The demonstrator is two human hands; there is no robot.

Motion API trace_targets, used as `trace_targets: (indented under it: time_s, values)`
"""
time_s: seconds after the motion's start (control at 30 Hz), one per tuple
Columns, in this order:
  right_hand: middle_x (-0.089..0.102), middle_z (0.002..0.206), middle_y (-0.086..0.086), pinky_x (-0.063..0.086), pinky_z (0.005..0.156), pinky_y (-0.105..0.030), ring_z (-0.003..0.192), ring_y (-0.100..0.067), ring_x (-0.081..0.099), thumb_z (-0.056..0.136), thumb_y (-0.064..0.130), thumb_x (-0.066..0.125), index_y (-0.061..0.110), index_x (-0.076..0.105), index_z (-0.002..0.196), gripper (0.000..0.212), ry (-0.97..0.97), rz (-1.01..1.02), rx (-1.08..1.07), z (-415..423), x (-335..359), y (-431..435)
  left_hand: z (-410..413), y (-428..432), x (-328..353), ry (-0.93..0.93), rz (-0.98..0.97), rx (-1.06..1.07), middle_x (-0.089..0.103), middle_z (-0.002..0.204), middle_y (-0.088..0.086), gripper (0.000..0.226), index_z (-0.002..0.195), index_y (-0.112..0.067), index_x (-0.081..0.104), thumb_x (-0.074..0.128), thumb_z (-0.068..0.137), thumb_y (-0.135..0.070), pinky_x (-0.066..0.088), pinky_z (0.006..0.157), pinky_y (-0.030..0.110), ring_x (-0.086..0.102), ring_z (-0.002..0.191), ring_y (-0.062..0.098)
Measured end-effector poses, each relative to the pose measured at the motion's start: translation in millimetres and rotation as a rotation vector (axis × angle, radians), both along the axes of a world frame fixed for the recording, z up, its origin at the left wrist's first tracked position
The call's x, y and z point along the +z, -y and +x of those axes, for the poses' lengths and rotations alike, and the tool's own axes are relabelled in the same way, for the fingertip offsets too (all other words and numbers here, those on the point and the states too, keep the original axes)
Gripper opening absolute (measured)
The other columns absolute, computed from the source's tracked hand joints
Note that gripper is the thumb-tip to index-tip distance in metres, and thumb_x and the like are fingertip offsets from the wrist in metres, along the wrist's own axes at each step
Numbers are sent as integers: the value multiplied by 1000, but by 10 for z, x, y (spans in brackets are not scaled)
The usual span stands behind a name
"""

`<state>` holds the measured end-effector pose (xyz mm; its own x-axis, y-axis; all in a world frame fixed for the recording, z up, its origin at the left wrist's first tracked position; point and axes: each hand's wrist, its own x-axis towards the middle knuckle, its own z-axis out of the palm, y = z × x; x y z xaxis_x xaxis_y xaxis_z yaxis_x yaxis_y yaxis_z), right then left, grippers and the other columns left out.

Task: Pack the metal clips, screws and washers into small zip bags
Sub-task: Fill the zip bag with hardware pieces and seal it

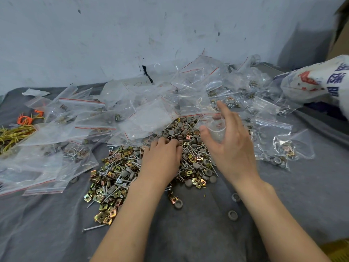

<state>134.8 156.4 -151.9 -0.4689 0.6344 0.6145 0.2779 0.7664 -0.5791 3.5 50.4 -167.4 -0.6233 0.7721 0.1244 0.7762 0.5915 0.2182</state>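
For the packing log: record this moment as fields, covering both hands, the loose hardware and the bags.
surface: grey cloth
loose stock: mixed pile of brass-coloured metal clips, silver screws and grey round washers
left hand: fingers curled into the pile; contents hidden
right hand: holds a small clear zip bag with red seal above the pile
other bags: heap of clear zip bags behind and beside the pile, some filled
far left: yellow and orange rubber bands

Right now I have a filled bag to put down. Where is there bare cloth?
Bare grey cloth shows at near left, below the zip bags and left of the hardware pile, and at near right, outside the right forearm. Crowded: the centre pile and the whole back.
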Motion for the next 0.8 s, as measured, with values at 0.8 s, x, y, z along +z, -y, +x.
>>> trace_targets:
  time_s: [0.8]
  values:
    - [55, 137, 0, 45, 105, -48, 122, -18, 52, 99, 49, 53, 19, 36, 154, 65, 7, -4, 3, 10, 7, 2, 127, 13, 123, -81, -44, -186, 52, 124, -5, 22, 120, -36, 57, 47, 100, -40, 34, 101, 41, 45, 122, 21]
